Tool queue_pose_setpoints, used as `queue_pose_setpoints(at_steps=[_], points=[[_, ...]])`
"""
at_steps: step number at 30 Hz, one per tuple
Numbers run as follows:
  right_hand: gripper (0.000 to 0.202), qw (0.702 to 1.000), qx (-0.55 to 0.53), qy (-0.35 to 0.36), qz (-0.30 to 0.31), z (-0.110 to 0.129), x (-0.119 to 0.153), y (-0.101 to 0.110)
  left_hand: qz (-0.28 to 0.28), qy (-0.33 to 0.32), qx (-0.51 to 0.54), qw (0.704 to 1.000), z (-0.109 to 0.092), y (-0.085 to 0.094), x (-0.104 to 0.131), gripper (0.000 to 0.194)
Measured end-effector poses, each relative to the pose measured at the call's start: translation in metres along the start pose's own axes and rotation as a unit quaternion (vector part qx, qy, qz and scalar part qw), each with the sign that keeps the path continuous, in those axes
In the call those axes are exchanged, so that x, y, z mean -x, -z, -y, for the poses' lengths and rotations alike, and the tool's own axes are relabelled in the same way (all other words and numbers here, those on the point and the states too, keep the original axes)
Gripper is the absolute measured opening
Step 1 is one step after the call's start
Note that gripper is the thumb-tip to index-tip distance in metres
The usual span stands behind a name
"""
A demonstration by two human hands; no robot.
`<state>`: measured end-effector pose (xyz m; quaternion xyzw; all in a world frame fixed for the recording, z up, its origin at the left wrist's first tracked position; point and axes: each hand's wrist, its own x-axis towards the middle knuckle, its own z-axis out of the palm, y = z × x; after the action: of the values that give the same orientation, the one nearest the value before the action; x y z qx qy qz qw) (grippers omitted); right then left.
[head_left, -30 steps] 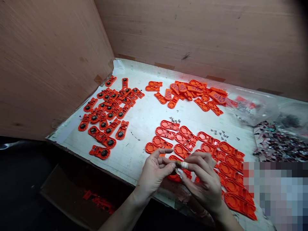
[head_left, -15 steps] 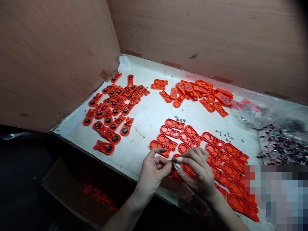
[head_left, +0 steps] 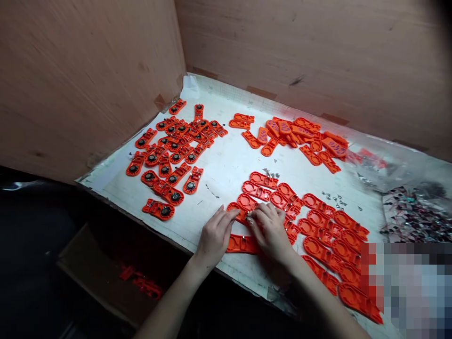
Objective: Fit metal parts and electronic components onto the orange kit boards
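Note:
My left hand (head_left: 214, 236) grips the rounded end of an orange plastic casing half (head_left: 237, 213) on the table, fingers bent over its edge. My right hand (head_left: 271, 231) is over the casing's other end, its fingertips pinched together on something small that I cannot make out; a wrapping shows on one finger. Just below the hands lies another orange casing half (head_left: 240, 244), partly covered by my right hand. Rows of similar open casing halves (head_left: 320, 233) spread to the right, with small metal clips in some.
On the left lie casings with round black parts (head_left: 165, 190). A pile of orange casings (head_left: 293, 132), some with purple print, lies at the back. Loose metal pieces (head_left: 335, 200), wired parts (head_left: 416, 216) and plastic bags (head_left: 381, 165) are at right. Wooden panels (head_left: 282, 47) border the table.
My hands, held together above the table's front edge before, have moved forward and down onto the casing. A casing half beneath them now shows more fully. The view has shifted slightly.

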<state>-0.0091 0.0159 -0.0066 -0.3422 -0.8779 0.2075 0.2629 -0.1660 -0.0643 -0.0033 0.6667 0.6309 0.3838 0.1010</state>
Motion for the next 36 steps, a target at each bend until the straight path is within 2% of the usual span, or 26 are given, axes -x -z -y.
queue_pose_setpoints(at_steps=[3,10,13,17,20,27,32,36], points=[[0.014,1.0,0.014,0.007,0.005,0.0,-0.004,-0.002,-0.01,0.015,-0.039,0.999,0.001,-0.006,0.002,0.038],[0.011,0.999,0.008,0.029,0.023,0.003,-0.005,-0.001,-0.009,0.03,-0.042,0.999,-0.005,-0.006,0.004,0.039],[0.015,0.999,0.016,0.038,0.009,0.006,-0.003,-0.006,0.004,0.035,-0.057,0.998,-0.005,-0.007,0.002,0.041],[0.013,0.995,-0.093,0.0,-0.03,0.005,-0.002,-0.011,0.027,0.035,-0.068,0.997,-0.005,-0.006,-0.001,0.042],[0.01,0.99,-0.136,-0.01,-0.025,0.002,-0.003,-0.009,0.038,0.029,-0.069,0.996,-0.006,-0.006,-0.003,0.042],[0.017,0.996,-0.035,0.078,-0.007,0.004,-0.002,-0.011,0.038,0.028,-0.065,0.997,-0.004,-0.007,-0.003,0.041],[0.008,0.99,-0.132,0.025,-0.029,-0.001,0.0,-0.011,0.039,0.03,-0.065,0.997,-0.004,-0.007,-0.003,0.04],[0.009,0.992,-0.115,0.043,-0.025,-0.004,-0.002,-0.007,0.033,0.027,-0.062,0.997,-0.005,-0.007,-0.003,0.04]])
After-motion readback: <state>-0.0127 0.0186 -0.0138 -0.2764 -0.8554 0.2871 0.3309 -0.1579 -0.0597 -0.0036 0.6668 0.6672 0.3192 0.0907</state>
